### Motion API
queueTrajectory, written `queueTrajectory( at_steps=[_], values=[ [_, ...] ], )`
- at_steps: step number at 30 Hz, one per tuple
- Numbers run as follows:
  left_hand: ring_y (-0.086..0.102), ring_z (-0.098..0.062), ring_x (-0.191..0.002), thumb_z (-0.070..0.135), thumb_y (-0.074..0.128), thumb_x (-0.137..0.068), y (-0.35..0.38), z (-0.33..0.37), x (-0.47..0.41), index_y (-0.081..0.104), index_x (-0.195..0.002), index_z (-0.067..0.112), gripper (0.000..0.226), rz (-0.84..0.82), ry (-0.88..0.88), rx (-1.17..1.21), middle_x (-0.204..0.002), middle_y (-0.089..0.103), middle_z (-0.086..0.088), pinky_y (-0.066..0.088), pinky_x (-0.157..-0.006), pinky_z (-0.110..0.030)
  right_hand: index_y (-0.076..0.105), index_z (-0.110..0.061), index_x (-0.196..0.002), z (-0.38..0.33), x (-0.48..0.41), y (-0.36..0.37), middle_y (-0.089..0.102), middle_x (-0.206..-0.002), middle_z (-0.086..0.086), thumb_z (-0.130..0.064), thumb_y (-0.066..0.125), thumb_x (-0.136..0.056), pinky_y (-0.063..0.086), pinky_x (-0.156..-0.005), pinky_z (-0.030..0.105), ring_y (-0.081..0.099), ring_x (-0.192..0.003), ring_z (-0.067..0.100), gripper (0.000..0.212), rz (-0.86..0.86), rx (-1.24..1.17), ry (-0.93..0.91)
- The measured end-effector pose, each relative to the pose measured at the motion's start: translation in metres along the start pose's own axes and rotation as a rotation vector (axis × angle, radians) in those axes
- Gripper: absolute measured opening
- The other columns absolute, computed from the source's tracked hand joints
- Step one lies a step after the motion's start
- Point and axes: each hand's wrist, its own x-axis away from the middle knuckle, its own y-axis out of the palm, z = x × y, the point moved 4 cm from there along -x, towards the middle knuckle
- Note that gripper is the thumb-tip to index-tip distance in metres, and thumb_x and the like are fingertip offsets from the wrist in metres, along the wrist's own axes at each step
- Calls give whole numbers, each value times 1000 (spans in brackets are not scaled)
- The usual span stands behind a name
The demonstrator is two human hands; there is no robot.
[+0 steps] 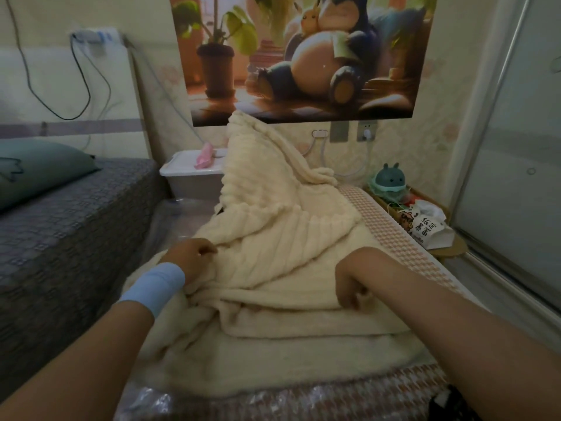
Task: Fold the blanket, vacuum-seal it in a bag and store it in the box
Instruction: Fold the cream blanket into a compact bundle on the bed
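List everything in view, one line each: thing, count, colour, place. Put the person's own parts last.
blanket: one, cream, heaped mid-floor, far end rising against the wall
box: one, white, lidded, behind the blanket at left
pink object: one, pink, on the box lid
plastic bag: one, clear, beneath the blanket
checked mat: one, pink and white, under the blanket, showing at right
bed: one, grey cover, left
pillow: one, teal, on the bed
poster: one, cartoon print, on the wall
toy figure: one, teal, right of the blanket
wristband: one, light blue, left wrist
left hand: one, grips a blanket fold
right hand: one, grips the blanket's near edge
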Motion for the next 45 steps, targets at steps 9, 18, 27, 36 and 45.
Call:
queueTrajectory(
  at_steps=[9,18,27,36,45],
  values=[
    [41,-37,-129,55,45,-94,18,-111,-23,31,-149,10,73,-69,-562,275,-147,38,-19,37,-104,-43,55,-25,-142,-72,-28,-20,51,-146,1,-17,58,-93,43,-98,26,53,-127,22,50,187,-125,-316],
    [44,-36,-129,38,40,-101,-14,-83,-29,42,-141,2,55,8,-413,126,-144,43,-21,36,-105,-37,71,-22,-101,-160,-13,-39,69,-101,0,-46,70,-85,49,-75,36,62,-88,20,29,627,-348,-729],
    [38,-27,-135,37,43,-100,-108,90,24,44,-140,14,46,333,240,450,-146,43,-10,28,-109,-31,69,-21,-121,-106,0,-51,73,-107,1,-26,53,-97,54,-74,33,70,-86,19,29,239,-1035,-671],
    [69,-28,-95,20,59,-95,61,143,102,58,-130,19,35,-1226,170,145,-117,63,1,57,-77,-39,63,-9,-122,47,-5,11,70,-100,11,-60,62,-87,58,-85,50,70,-78,26,61,38,-1352,-174],
    [37,-29,-133,53,75,-71,47,95,17,35,-143,27,86,-141,26,23,-151,23,-4,36,-108,-39,2,-36,-158,21,-6,1,16,-162,11,-54,74,-80,34,-109,39,27,-145,32,107,640,-1185,-225]
  ],
)
